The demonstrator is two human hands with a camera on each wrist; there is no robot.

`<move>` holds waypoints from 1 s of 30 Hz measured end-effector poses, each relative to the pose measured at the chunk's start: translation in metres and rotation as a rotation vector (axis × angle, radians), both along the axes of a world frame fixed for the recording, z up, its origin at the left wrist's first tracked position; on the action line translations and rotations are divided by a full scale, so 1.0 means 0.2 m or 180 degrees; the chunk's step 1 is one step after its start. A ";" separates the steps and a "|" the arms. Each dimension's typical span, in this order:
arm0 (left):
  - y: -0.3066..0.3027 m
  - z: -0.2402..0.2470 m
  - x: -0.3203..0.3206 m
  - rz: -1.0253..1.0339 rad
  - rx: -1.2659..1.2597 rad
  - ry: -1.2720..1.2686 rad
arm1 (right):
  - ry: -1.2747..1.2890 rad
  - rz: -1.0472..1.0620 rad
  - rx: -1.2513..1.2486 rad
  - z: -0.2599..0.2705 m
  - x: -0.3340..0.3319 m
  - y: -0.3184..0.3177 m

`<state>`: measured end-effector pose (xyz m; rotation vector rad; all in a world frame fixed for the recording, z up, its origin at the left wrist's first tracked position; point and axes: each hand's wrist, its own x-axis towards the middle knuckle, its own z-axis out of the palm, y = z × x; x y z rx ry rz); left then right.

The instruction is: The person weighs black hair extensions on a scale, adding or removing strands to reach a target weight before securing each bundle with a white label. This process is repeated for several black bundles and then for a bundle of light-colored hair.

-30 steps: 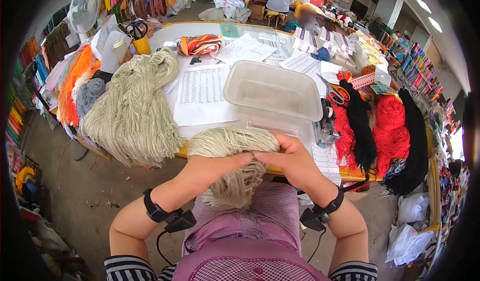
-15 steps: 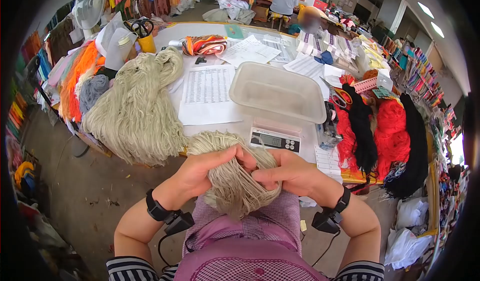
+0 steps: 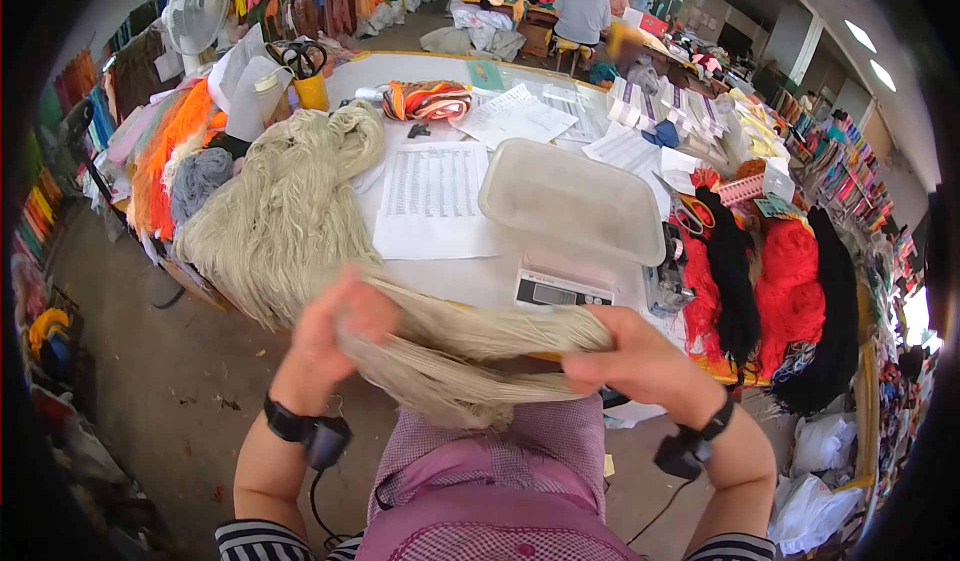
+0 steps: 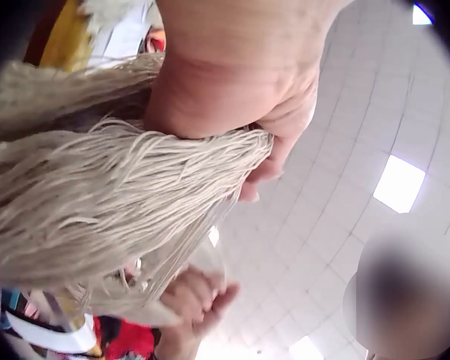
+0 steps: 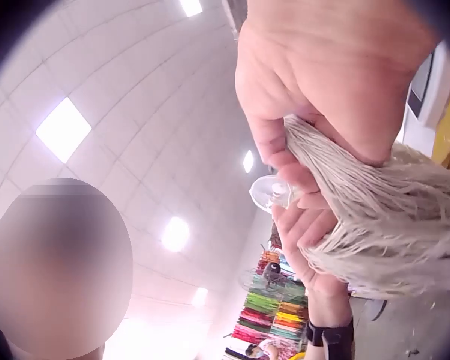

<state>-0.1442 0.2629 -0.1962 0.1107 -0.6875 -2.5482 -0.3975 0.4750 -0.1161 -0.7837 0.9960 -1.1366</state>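
A pale grey-green skein of yarn [image 3: 460, 341] is stretched between my two hands above my lap, at the table's front edge. My left hand [image 3: 345, 326], blurred in the head view, grips its left end. In the left wrist view the fingers of that hand curl through the looped strands [image 4: 135, 180]. At the other end, my right hand [image 3: 640, 356] holds the yarn, thumb on the near side. The right wrist view has the strands [image 5: 360, 180] passing between that hand's thumb and fingers. A larger heap of the same yarn [image 3: 280, 201] drapes over the table edge at left.
Beyond the skein, a digital scale [image 3: 560, 286] sits before a translucent plastic tub [image 3: 575, 201]. Printed sheets [image 3: 430, 196] lie left of the tub. Red yarn [image 3: 790, 281], black yarn [image 3: 830, 311] and scissors [image 3: 690, 211] are at right. A fan [image 3: 195, 6] stands at back left.
My hands have moved apart, the left hand to the left and the right hand to the right. The bunched skein is now drawn out lengthwise between them. The head view has shifted slightly.
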 end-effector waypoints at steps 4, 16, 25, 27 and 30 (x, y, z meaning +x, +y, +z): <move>-0.43 -0.11 0.46 0.1095 0.0385 0.0423 | 0.1664 -0.0780 -0.0102 0.25 -0.11 0.16; -0.59 -0.73 1.32 0.3109 0.1131 -0.0361 | 0.2813 -0.2691 -0.1702 1.20 -0.67 0.16; -0.48 -1.32 1.68 0.4654 0.1516 -0.2121 | 0.4093 -0.2719 -0.2167 1.80 -0.52 -0.25; -0.42 -1.44 1.83 0.4580 0.1571 -0.2056 | 0.3948 -0.2842 -0.2231 1.88 -0.47 -0.31; -0.40 -1.52 1.92 0.4788 0.1712 -0.2329 | 0.3483 -0.1756 -0.2261 2.06 -0.53 -0.30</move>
